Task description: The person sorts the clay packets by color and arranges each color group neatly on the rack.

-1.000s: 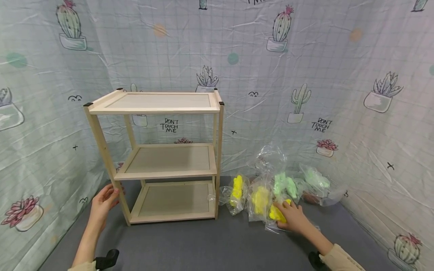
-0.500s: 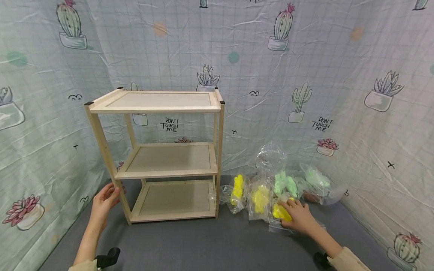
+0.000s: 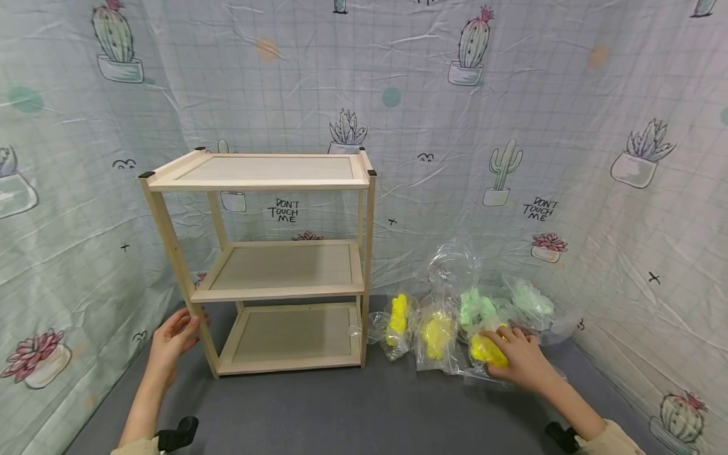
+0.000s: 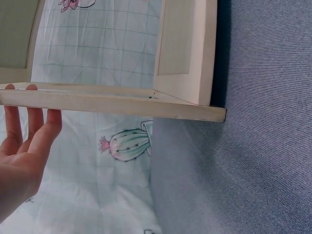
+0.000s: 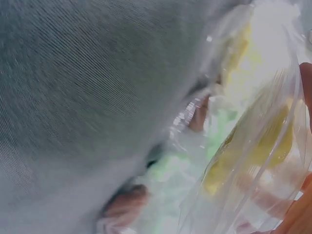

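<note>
A pale wooden three-tier shelf rack (image 3: 284, 293) stands upright at the left of the head view. My left hand (image 3: 175, 335) holds its left front post low down; in the left wrist view, fingers (image 4: 36, 114) lie on both sides of that post (image 4: 112, 102). Over on the right, my right hand (image 3: 520, 357) grips a clear plastic bag with a bright yellow lumpy object (image 3: 489, 349) inside. The right wrist view is blurred, but the clear bag (image 5: 258, 161) shows against the fingers at its right edge.
Beside the rack lie more clear bags: one with a yellow figure (image 3: 397, 319), one with a paler yellow lump (image 3: 437, 335), and others with mint-green pieces (image 3: 531, 302). A grey cloth (image 3: 318, 411) covers the surface. A cactus-print curtain (image 3: 421, 126) encloses the back and sides.
My right hand has moved to the right, carrying the bagged yellow object away from the paler yellow bag. My left hand stays on the post, and the rack has not moved.
</note>
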A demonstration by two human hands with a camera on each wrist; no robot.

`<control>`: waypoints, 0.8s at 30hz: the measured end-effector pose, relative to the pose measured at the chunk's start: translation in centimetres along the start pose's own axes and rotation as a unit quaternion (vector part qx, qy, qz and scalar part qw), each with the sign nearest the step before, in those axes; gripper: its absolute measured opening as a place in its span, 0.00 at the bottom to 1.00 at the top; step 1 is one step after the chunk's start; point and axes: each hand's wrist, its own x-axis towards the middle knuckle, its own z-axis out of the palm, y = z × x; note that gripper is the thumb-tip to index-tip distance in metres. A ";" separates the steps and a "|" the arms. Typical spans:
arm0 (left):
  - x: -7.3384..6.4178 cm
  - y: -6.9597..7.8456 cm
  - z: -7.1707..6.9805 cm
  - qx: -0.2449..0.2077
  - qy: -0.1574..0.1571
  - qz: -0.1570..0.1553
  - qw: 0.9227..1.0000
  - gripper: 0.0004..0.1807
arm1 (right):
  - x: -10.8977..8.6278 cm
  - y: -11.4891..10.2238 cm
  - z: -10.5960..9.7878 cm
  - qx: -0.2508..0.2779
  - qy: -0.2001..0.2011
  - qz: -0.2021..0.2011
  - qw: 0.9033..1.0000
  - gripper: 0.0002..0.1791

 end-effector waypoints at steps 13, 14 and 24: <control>0.0 0.1 -0.1 0.027 -0.016 0.014 0.999 0.27 | 3.1 -0.7 -5.1 -0.011 0.071 -0.090 0.993 0.29; 0.0 0.1 -0.1 0.023 -0.013 0.013 1.000 0.26 | 3.4 -0.7 -5.5 -0.014 0.077 -0.099 0.992 0.29; -0.1 0.3 -0.1 0.025 -0.024 0.009 0.999 0.28 | 5.8 -1.5 -9.4 -0.025 0.110 -0.164 0.980 0.30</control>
